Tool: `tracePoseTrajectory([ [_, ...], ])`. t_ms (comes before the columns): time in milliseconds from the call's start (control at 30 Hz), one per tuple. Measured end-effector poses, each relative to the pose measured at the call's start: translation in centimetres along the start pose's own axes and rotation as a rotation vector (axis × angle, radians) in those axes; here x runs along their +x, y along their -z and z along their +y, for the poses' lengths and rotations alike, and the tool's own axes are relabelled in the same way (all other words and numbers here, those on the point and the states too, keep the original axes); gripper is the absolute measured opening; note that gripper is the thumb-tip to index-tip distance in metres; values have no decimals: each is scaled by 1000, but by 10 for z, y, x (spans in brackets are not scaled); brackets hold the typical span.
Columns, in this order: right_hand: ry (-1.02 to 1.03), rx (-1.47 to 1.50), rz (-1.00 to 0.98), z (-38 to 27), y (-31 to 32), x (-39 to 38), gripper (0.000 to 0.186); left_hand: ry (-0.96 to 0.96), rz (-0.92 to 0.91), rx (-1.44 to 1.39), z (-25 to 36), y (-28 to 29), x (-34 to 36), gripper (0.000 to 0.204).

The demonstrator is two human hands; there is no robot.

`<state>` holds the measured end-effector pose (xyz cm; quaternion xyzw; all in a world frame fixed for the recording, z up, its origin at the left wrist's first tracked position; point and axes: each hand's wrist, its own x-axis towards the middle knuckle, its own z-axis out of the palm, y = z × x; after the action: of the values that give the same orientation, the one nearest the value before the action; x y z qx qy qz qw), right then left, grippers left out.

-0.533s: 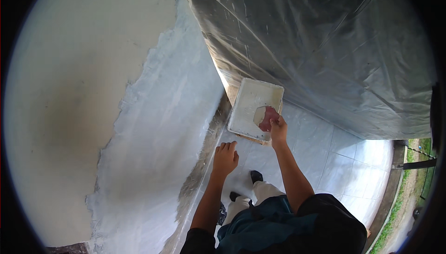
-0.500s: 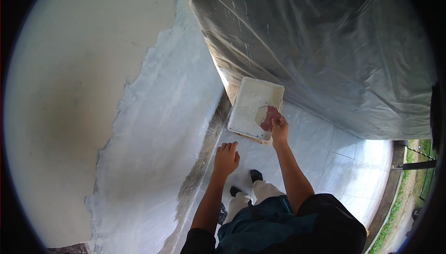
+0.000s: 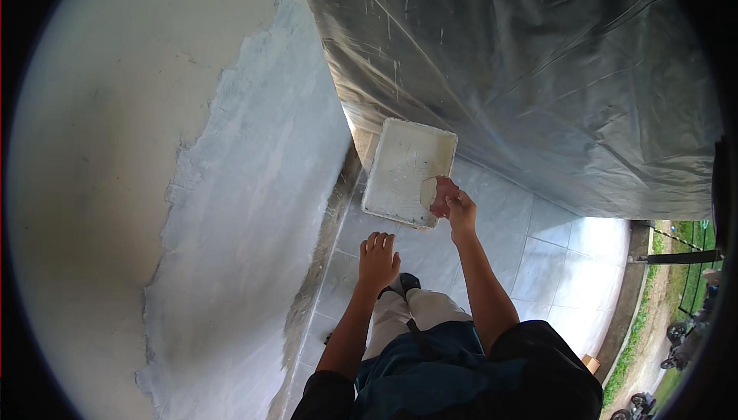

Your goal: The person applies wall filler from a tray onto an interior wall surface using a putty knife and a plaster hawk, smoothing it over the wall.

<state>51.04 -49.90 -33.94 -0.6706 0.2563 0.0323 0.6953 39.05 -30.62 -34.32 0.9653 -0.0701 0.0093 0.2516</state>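
A white rectangular tray [image 3: 397, 165] with a pale coating inside sits ahead of me, at the foot of a dark plastic sheet. My right hand [image 3: 463, 214] grips a red flat scraper [image 3: 444, 191] with a pale patch on one side, held over the tray's lower right corner. My left hand [image 3: 378, 258] is open and holds nothing, fingers slightly curled, a little below the tray. To my left stands a wall [image 3: 231, 212] coated partly cream, partly lighter grey-white, with a ragged border between.
The plastic sheet [image 3: 538, 74] covers the upper right. Grey floor tiles [image 3: 552, 255] reach a curved-looking edge at the right, with grass, a dirt path and parked motorbikes [image 3: 676, 335] beyond. My feet [image 3: 410, 280] stand below the tray.
The view has shifted, so tray, wall and sheet appear further left and slightly higher. My feet appear closer together. My right hand still grips the scraper, now nearer the tray's edge.
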Motion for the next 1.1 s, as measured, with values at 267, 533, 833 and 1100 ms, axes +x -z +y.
tracePoseTrajectory([
  [267,120,-355,-7,-9,1,40,24,55,-100,-17,-13,-30,-1,45],
  [533,279,-566,-159,0,-11,126,24,159,-82,-21,-19,-57,25,47],
  [833,378,-755,-453,-13,-59,184,21,243,-120,-51,-14,-81,72,50],
  [1100,465,-893,-631,26,-70,233,21,308,-178,-68,-13,-107,89,52],
])
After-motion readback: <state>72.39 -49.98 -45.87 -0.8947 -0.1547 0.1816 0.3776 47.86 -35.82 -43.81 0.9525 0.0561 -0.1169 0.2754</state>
